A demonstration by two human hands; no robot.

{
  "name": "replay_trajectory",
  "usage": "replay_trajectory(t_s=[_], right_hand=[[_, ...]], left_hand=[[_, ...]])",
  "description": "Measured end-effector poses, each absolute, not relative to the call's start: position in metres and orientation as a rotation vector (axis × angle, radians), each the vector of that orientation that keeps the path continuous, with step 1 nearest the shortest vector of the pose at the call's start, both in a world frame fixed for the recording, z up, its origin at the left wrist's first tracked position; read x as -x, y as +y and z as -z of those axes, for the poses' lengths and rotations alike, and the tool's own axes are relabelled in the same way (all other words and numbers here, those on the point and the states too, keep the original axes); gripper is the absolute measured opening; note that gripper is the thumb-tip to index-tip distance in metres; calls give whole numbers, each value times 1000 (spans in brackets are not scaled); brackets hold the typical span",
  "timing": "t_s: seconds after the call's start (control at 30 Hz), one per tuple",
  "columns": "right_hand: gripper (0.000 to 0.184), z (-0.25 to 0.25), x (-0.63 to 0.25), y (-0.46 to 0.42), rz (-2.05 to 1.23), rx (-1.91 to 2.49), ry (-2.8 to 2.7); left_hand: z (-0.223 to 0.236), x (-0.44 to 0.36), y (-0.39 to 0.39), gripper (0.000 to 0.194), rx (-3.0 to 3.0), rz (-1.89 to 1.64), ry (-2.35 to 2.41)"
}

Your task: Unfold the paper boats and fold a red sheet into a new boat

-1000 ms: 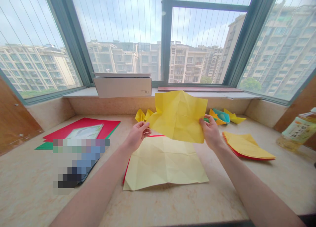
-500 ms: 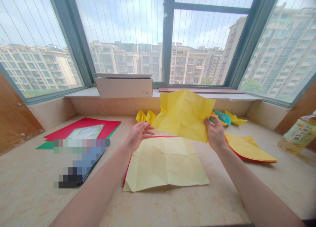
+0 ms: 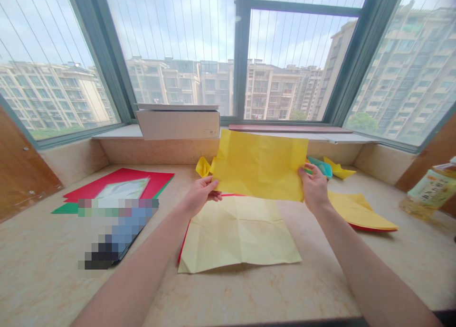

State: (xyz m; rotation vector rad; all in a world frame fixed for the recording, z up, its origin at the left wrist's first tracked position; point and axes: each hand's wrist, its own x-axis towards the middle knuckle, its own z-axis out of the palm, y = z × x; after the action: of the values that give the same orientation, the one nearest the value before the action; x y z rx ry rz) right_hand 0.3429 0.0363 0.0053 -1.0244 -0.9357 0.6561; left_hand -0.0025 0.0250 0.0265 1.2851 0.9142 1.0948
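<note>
A creased yellow sheet of paper (image 3: 261,165) is held up between my hands, stretched nearly flat above the counter. My left hand (image 3: 202,194) pinches its lower left corner. On the opposite edge, near the lower right corner, my right hand (image 3: 313,184) grips it between thumb and fingers. Beneath it a pale yellow creased sheet (image 3: 240,237) lies on the counter, with a red edge showing along its left side and top. Folded yellow paper shapes (image 3: 203,167) stand behind my left hand, one partly hidden by the raised sheet.
Right of my right arm lies a stack of yellow and red paper (image 3: 363,210). Behind it sit a teal folded paper (image 3: 320,167) and a yellow paper boat (image 3: 338,168). A bottle (image 3: 429,191) stands far right. Red sheets (image 3: 123,177) lie left, near a blurred-out object (image 3: 117,232). A white box (image 3: 180,124) rests on the sill.
My left hand has closed on the yellow sheet's left corner, where its fingers were apart before. The sheet has gone from peaked and bent to stretched almost flat.
</note>
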Motion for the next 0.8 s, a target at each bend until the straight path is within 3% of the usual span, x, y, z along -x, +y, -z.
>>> replay_trajectory(t_s=[0.2, 0.43, 0.7, 0.8], right_hand=[[49, -7, -345, 35, -648, 1062, -924], [40, -20, -330, 17, -1244, 1023, -1118], [38, -14, -326, 18, -680, 1241, -1203], [42, -12, -321, 19, -674, 1235, -1192]], left_hand=[[-24, 1, 31, 31, -1253, -1220, 957], [-26, 5, 34, 29, -1177, -1357, 954], [-28, 8, 36, 29, -1197, -1396, 1015], [-26, 10, 37, 31, -1206, -1418, 1045]])
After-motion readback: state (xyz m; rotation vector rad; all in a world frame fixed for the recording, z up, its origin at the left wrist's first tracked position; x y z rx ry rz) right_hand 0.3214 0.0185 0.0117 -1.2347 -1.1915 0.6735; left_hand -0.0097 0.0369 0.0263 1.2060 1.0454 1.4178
